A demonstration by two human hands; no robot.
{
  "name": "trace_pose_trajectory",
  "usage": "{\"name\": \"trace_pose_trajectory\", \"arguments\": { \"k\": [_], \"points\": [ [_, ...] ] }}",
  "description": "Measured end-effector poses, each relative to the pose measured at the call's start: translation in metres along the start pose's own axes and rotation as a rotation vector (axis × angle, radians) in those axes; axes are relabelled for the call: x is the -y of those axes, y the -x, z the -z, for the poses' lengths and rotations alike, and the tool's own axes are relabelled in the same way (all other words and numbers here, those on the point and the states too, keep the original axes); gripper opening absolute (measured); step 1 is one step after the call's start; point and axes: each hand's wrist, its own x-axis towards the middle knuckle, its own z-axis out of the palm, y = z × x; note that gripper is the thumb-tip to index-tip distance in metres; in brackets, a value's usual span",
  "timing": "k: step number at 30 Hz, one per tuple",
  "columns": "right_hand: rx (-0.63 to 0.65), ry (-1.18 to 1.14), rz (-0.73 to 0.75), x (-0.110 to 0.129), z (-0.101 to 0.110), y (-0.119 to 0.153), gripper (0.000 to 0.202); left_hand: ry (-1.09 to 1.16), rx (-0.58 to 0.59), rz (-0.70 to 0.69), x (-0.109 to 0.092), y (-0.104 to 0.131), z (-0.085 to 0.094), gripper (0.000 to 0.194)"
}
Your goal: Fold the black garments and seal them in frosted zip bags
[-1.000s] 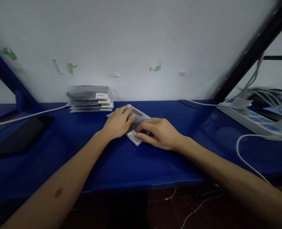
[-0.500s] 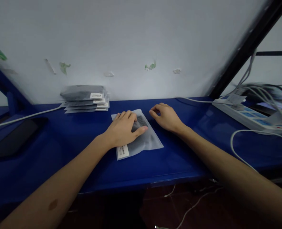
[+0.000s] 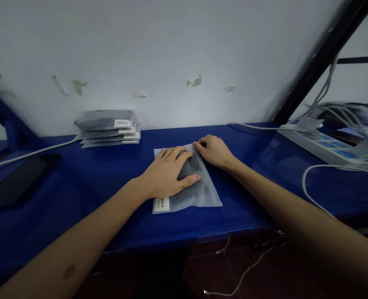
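Observation:
A frosted zip bag (image 3: 199, 193) lies flat on the blue table, with dark print near its far end and a white barcode label at its near left corner. My left hand (image 3: 168, 172) rests on it, fingers spread and palm down, covering much of its left side. What the bag contains is mostly hidden. At the bag's far right corner is my right hand (image 3: 213, 150), thumb and index finger pinched together on the edge beside the zip strip.
Several similar labelled bags (image 3: 106, 126) are stacked against the wall at the back left. A dark phone (image 3: 18, 180) lies at the left. On the right stands a white power strip (image 3: 327, 145) with tangled cables (image 3: 346, 114). The blue table (image 3: 109, 216) ends close in front.
My left hand and the bag have shifted slightly to the right and nearer. The right hand, apart from the bag before, now meets its far right corner.

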Motion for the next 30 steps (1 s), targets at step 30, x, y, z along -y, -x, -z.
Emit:
{"name": "trace_pose_trajectory", "arguments": {
  "k": [30],
  "points": [
    [0.124, -0.113, 0.005, 0.011, 0.053, 0.107, 0.033, 0.070, -0.047, 0.054, 0.010, 0.001, -0.007, 0.069]
  ]
}}
